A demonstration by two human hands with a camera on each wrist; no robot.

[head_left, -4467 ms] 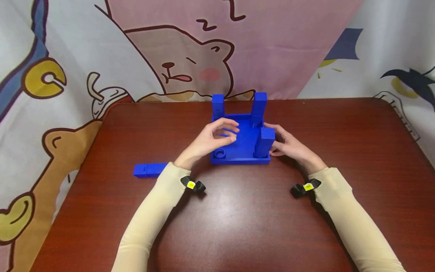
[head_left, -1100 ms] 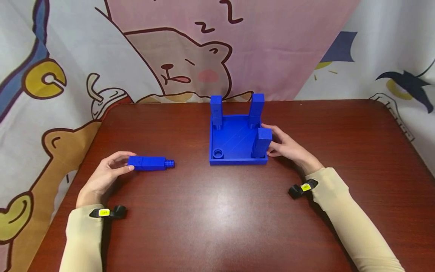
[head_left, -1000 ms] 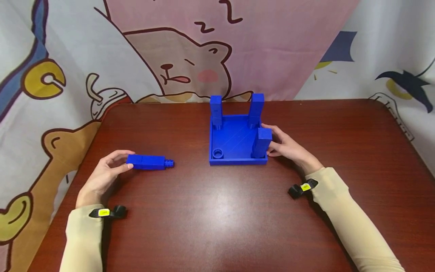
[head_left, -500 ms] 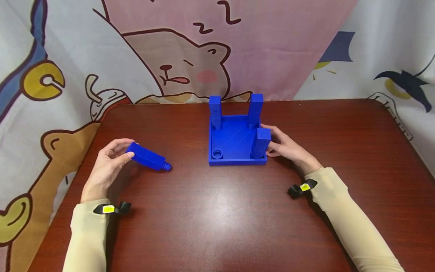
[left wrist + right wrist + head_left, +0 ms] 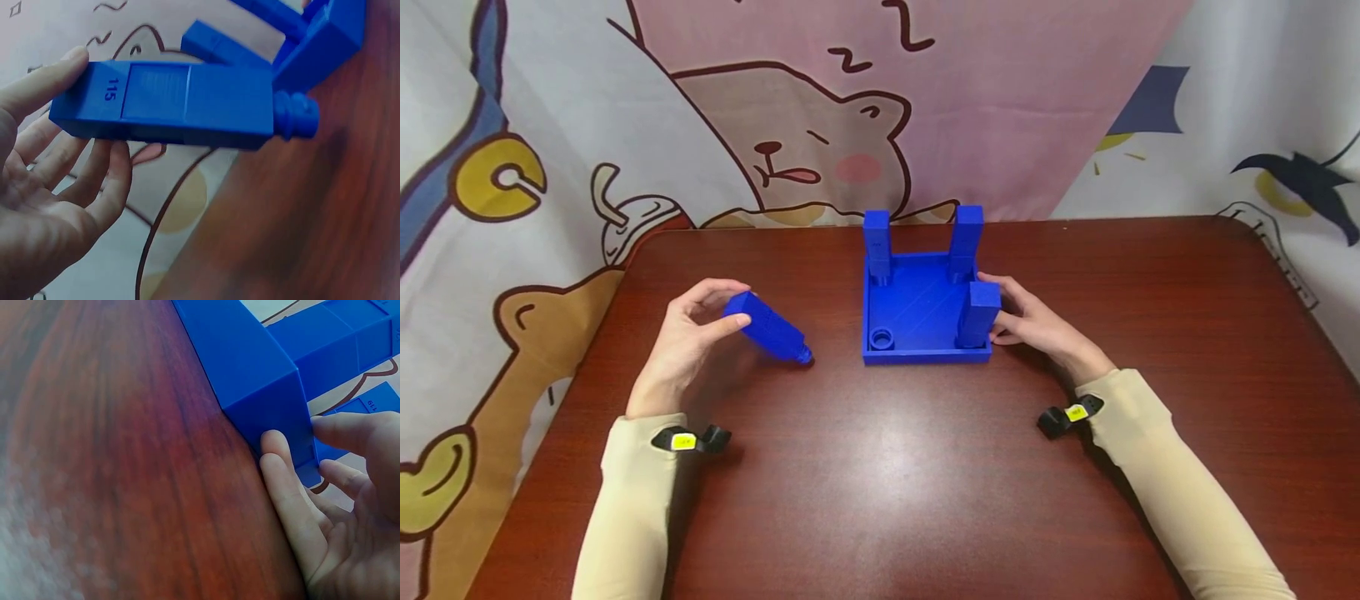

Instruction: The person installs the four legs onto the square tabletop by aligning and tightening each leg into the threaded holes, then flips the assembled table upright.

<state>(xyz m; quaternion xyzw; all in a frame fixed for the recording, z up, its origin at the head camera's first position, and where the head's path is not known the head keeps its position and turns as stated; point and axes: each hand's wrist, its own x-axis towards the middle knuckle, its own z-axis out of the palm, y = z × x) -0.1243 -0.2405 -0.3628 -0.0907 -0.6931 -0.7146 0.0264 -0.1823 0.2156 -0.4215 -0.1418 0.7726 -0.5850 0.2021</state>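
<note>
My left hand (image 5: 681, 346) pinches the top end of a blue square leg (image 5: 773, 331) between thumb and fingers. Tilted, the leg points its threaded end down and right, close over the table. In the left wrist view, the leg (image 5: 231, 106) bears the number 115. A square blue tray (image 5: 925, 357) lies to the right, with upright legs at three corners. Its near left corner has a round socket (image 5: 882, 339) with nothing in it. My right hand (image 5: 1048, 325) grips the tray's right wall beside the near right leg (image 5: 979, 315); one finger reaches the rim.
The brown wooden table (image 5: 880, 467) stretches around both arms. A cartoon-print cloth (image 5: 1000, 108) hangs along its back and sides. Two upright legs stand at the tray's far corners, the far left leg (image 5: 877, 246) and the far right leg (image 5: 967, 242).
My left hand went from over the tray to the lying leg, took it by its end, lifted and tilted it, and carried it right. My right hand has stayed at the tray.
</note>
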